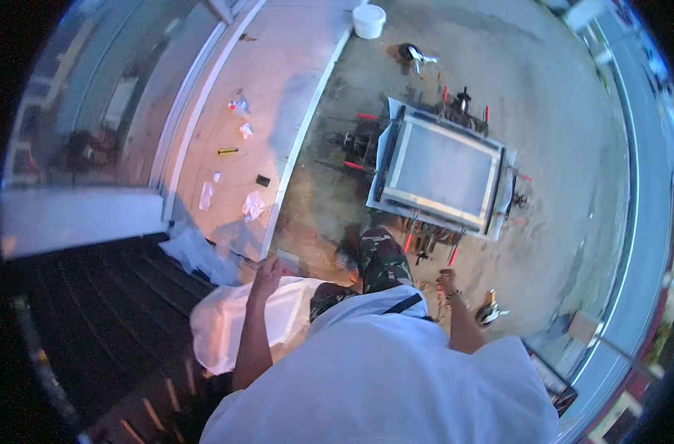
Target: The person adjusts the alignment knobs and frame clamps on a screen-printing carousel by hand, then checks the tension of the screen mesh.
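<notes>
My left hand [270,268] is raised over a plastic-wrapped white bundle [222,322], its fingers loosely curled, and no object shows in them. On the other side, my right hand [446,280] hangs beside my camouflage-clad leg [383,259]; its fingers are closed, with nothing visible in them. Ahead stands a screen-printing press with red-handled arms [366,140] around it. A dark-framed printing screen [444,166] with a pale mesh and tan taped border lies on top. Both hands are apart from the press. Fine finger detail is blurred.
A white bucket [369,22] stands at the far end. Crumpled scraps [253,206], a yellow-and-black tool [228,152] and a small dark box [263,180] lie on the pale ledge at left. Metal-armed round objects sit on the floor [491,309] near my right hand and beyond the press.
</notes>
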